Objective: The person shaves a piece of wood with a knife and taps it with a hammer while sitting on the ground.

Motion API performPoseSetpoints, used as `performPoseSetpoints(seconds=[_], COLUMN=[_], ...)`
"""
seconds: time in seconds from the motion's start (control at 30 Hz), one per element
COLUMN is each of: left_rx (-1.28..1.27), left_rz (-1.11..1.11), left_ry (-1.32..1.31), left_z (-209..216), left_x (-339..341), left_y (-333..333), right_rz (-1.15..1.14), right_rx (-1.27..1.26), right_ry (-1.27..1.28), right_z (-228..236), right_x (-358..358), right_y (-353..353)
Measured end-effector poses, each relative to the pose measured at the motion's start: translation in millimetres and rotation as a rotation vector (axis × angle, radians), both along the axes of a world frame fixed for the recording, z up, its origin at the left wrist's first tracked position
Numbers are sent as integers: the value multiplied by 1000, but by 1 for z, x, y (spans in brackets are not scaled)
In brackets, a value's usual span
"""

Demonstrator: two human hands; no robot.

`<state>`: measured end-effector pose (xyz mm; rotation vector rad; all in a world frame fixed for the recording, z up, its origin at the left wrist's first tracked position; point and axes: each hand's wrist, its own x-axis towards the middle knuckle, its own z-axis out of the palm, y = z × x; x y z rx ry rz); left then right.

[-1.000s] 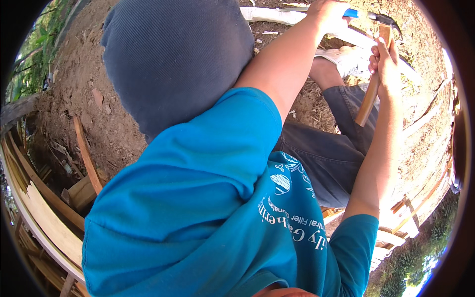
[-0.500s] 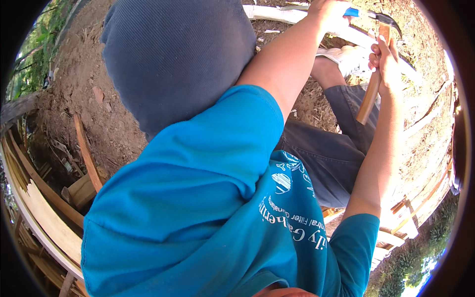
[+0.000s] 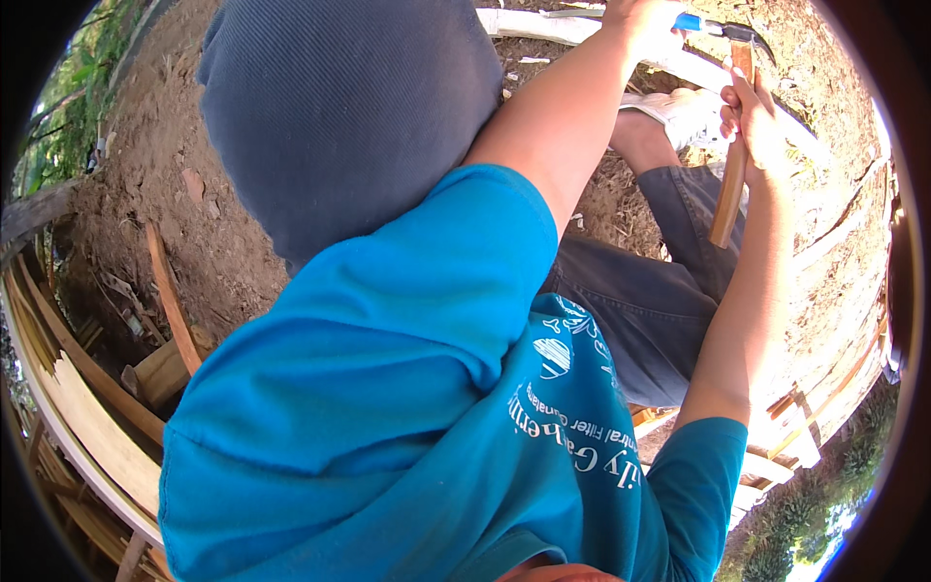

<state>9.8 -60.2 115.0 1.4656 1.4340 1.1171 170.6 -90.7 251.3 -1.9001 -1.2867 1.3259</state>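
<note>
Near the top edge my left hand [image 3: 642, 27] is closed around a tool with a blue handle [image 3: 689, 22], which looks like a chisel. A thin strip like its blade shows left of the fist, along a pale stripped pole [image 3: 543, 26]. My right hand [image 3: 752, 121] grips the wooden handle of a claw hammer [image 3: 729, 199], with the handle's end hanging toward my leg. The hammer's dark head [image 3: 742, 34] is against or very close to the end of the blue handle. The left fingers are partly hidden by the hand itself.
My bent leg in dark trousers [image 3: 630, 301] and a foot in a light shoe [image 3: 684, 114] lie under the pole. Bare soil [image 3: 194, 126] with wood chips surrounds me. Boards and split timber [image 3: 97, 417] lean at the lower left; more wood pieces [image 3: 786, 446] lie lower right.
The hammer has swung a little left, bringing its head to the end of the blue handle. My right hand moved with it; my left hand has hardly moved.
</note>
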Motion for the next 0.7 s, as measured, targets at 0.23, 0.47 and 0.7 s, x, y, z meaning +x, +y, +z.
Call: performPoseSetpoints(seconds=[0.23,0.47,0.7], left_rx=[15,83,125], left_rz=[-21,-39,-130], left_ry=[-38,-74,-346], left_z=[10,6,-1], left_x=[1,-2,2], left_y=[-1,-7,-5], right_rz=[-57,-52,-161], right_rx=[48,36,71], right_ry=[88,97,192], right_z=[-8,-3,-3], right_x=[4,-10,-21], right_y=[3,-8,-13])
